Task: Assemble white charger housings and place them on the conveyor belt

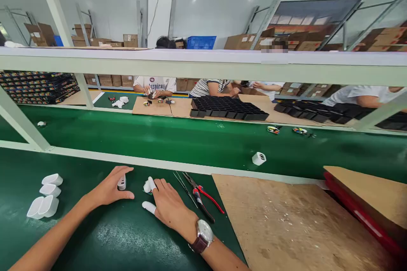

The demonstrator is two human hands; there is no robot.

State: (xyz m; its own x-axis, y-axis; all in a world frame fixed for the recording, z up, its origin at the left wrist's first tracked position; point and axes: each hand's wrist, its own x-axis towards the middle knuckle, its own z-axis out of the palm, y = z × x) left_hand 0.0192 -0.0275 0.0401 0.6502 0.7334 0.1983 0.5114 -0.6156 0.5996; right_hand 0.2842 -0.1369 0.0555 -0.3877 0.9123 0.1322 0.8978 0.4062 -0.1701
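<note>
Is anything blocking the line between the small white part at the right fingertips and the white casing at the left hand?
Nothing visible does. The left hand curves around the white casing, its open side toward the small white part. The pliers lie right of the right hand.

Grey wall [210, 4] w/ white pillar [160, 0] rises behind metal racks [265, 23], poss. a window [321, 10] upper R.

Four white rounded plastic casings [48, 206] at lower left; two white slotted plastic blocks [259, 159], left and right of centre; two multicoloured circuit boards [273, 130] at right; one pair each of red-and-black-handled pliers [197, 196] and thin metal tweezers [185, 188].
</note>
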